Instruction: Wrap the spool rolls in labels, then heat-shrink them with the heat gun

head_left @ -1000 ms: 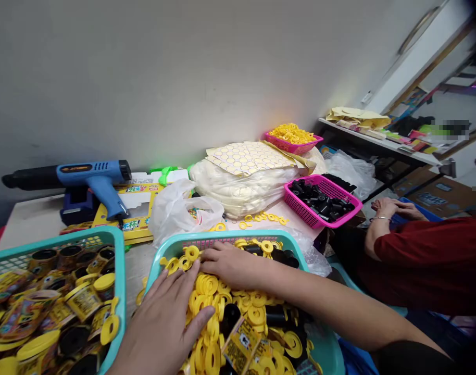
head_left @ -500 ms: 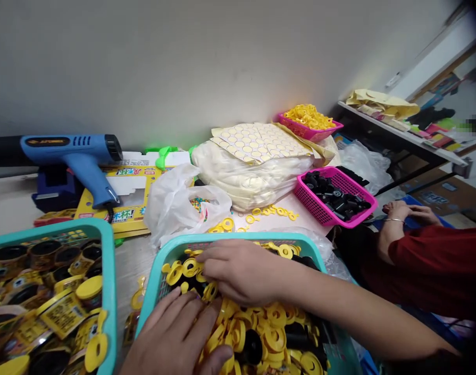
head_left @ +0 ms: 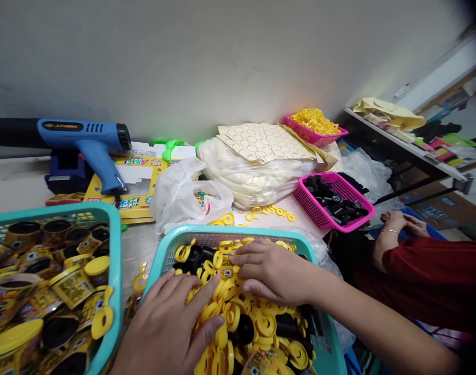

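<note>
My left hand [head_left: 170,317] lies over the near left side of a teal basket [head_left: 238,229], fingers stretched and thumb apart, touching the parts inside. Farther in, my right hand [head_left: 275,271] rests palm down on the heap, fingers extended and holding nothing that I can see. Yellow plastic ring caps with tabs [head_left: 265,323] fill the basket, mixed with black cylindrical parts [head_left: 243,329]. Between the hands shows a small printed piece [head_left: 226,272], partly buried. Another printed piece [head_left: 260,363] lies at the near edge of the heap.
A second teal basket [head_left: 116,260] with printed black cups [head_left: 58,333] stands left. Behind are a blue heat gun [head_left: 99,156], a white plastic bag [head_left: 175,195], sticker sheets [head_left: 265,143] and a pink basket of black parts [head_left: 300,200]. A co-worker in a red sleeve [head_left: 425,271] sits right.
My right hand has moved right, away from my left hand, uncovering yellow caps, black parts and a printed piece between them. The view has shifted slightly.
</note>
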A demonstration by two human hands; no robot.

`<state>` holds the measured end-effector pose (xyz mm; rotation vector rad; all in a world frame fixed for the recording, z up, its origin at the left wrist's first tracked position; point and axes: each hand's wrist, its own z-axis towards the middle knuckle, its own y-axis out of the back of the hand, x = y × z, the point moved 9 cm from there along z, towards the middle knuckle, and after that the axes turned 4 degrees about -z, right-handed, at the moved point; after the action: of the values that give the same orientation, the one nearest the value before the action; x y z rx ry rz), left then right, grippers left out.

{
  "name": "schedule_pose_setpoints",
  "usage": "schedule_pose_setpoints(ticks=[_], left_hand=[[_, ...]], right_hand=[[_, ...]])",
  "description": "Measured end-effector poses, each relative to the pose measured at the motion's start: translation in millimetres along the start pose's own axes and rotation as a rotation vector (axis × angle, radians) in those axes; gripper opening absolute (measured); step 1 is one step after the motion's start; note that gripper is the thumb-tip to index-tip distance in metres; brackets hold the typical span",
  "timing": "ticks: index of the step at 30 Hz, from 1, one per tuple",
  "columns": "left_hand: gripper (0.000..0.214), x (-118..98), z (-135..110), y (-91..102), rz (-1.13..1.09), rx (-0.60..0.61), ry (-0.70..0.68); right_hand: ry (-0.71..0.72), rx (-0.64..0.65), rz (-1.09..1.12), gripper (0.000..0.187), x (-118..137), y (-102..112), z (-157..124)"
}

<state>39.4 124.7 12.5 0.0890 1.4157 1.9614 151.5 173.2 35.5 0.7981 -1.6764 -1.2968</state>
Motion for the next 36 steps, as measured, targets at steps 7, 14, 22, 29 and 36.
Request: schedule_pose_setpoints(ticks=[7,14,22,29,36], left_hand=[[0.044,23.6,-13.6,48.7,-0.376,-0.099,0.179],[0.073,-9.3,-52.0,35.9,-0.065,0.133,0.014],[0.089,-25.8,0.7,-20.8,0.079,0.447,0.059],[0.078,-21.3,50.2,-33.8,-0.003,0.527,0.113],[0.071,-23.9,73.7,-26.0,-0.079,0.505,0.021]], right_hand=[[-0.177,-0.335,0.04,0.013,29.5,22.0,-73.5],[-0.132,-0.2,-0.091,0.053,98.8,-62.7,-106.1],[-0.174,-0.202,-0.211,0.055,54.3,-73.7,-104.3],[-0.204,-0.503,-0.319,0.024,51.1,-33.0,-97.9],[0.092,-0.299,-0.328,0.038,95.1,-46.6,-27.0]])
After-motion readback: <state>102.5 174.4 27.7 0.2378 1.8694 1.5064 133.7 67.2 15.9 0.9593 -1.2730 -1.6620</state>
